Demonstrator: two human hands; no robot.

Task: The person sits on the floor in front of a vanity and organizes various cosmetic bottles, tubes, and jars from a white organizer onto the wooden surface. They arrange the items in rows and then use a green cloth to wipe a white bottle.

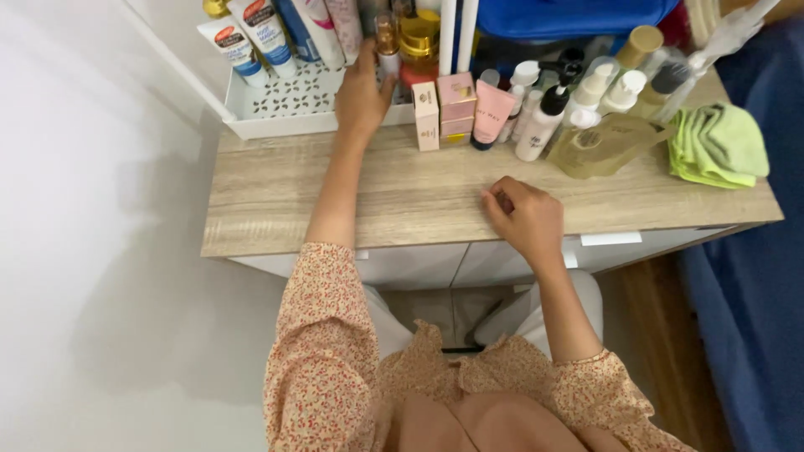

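Note:
My left hand [362, 94] reaches into the white perforated tray [289, 105] at the back of the wooden desk [402, 197], fingers wrapped around a small slim bottle with a copper cap [388, 43]. My right hand [526, 216] rests on the desk top near its front edge, fingers loosely curled, holding nothing. Just right of my left hand stand a cream carton [426, 115], stacked pink boxes [457, 107] and a pink tube [490, 114].
White lotion tubes [251, 38] lean at the tray's back left. A cluster of pump bottles [578, 100] and a clear refill pouch [599, 146] fill the back right. A green cloth [720, 144] lies at the right end. A blue bed [745, 335] borders the desk's right side; a white wall is on the left.

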